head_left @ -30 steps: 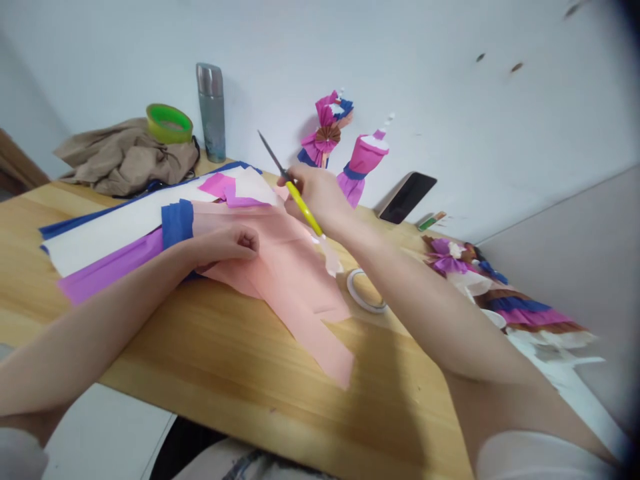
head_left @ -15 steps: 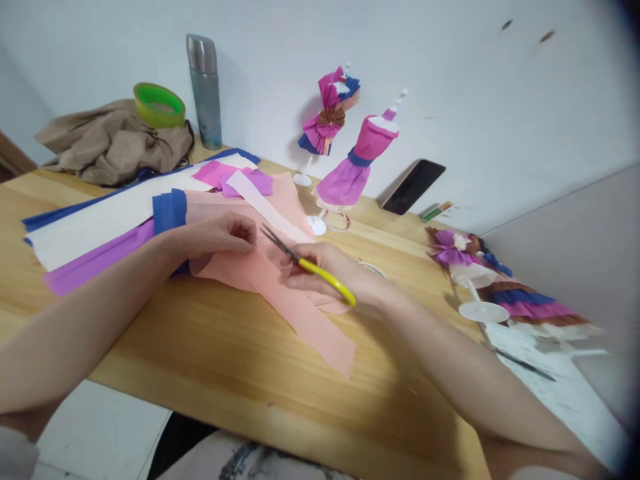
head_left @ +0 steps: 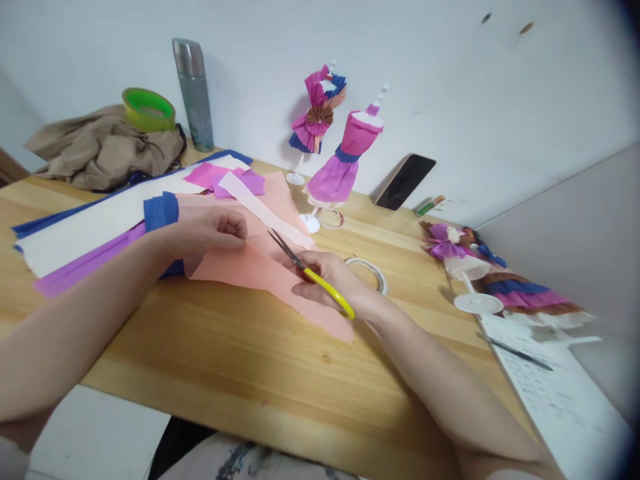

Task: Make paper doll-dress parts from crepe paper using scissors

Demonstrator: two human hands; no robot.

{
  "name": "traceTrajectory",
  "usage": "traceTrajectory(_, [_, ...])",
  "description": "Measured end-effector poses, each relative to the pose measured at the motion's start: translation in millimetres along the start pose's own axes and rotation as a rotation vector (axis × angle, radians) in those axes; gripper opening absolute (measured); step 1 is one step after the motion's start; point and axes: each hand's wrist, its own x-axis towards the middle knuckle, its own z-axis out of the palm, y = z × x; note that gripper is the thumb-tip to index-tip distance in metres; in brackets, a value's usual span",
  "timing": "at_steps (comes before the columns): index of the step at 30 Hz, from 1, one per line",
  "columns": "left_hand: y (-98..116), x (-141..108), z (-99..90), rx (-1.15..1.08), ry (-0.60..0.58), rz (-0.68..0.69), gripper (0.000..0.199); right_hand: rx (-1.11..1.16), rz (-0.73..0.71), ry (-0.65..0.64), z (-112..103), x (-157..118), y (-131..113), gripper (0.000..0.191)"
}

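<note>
A sheet of peach crepe paper (head_left: 240,263) lies across the table in front of me. My left hand (head_left: 215,230) is closed in a pinch on its upper part, thumb against curled fingers. In my right hand (head_left: 327,273) rests a pair of scissors with yellow handles (head_left: 327,291), its narrow dark blades nearly together and pointing up and left above the paper. The right fingers are partly hidden and lie against the peach paper. A pale pink strip (head_left: 265,212) crosses the sheet behind both hands. Blue crepe paper (head_left: 161,211) sits folded beside my left wrist.
White paper (head_left: 90,230), purple paper (head_left: 90,261) and pink pieces (head_left: 205,175) lie left. Behind stand a flask (head_left: 195,100), two dressed mini mannequins (head_left: 334,175) (head_left: 317,113) and a phone (head_left: 406,181). A tape roll (head_left: 383,279) is near my right wrist; another mannequin (head_left: 479,303) stands right.
The peach strip that stuck out toward the front right no longer shows separately; the paper's right end sits higher. My right hand with the scissors has moved slightly right. The view has shifted a little.
</note>
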Motion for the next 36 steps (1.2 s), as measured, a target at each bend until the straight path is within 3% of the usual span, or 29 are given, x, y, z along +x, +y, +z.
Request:
traceTrajectory(6, [-0.1,-4.2,-9.4,-0.01,0.102,-0.043,0.017,0.054,0.062,0.123,-1.1,-3.4,2.7,0.027])
traceTrajectory(11, [-5.0,-2.0,-11.5,0.021,0.077,-0.068,0.028,-0.073,0.032,0.224,-2.9,-7.0,1.0,0.033])
traceTrajectory(18, [-2.7,-2.2,-6.9,0.05,0.066,-0.063,0.022,-0.037,-0.044,0.093,-14.5,-10.0,6.7,0.038])
traceTrajectory(20, [-1.1,-3.0,-6.8,0.047,0.066,-0.064,0.021,-0.045,-0.047,0.076,-16.8,-10.0,11.3,0.032])
traceTrajectory(24, [-0.6,-3.4,-8.2,0.036,0.082,-0.061,0.02,-0.099,-0.016,0.09,-17.7,-9.3,13.3,0.02])
traceTrajectory(31, [-2.6,-2.3,-12.3,0.058,0.166,-0.05,0.023,-0.098,-0.04,0.188,-18.1,-9.2,1.6,0.019])
traceTrajectory(36, [-7.1,-3.2,-15.2,-0.064,0.261,-0.027,0.025,0.042,-0.016,0.143,-17.7,-11.1,-1.8,0.027])
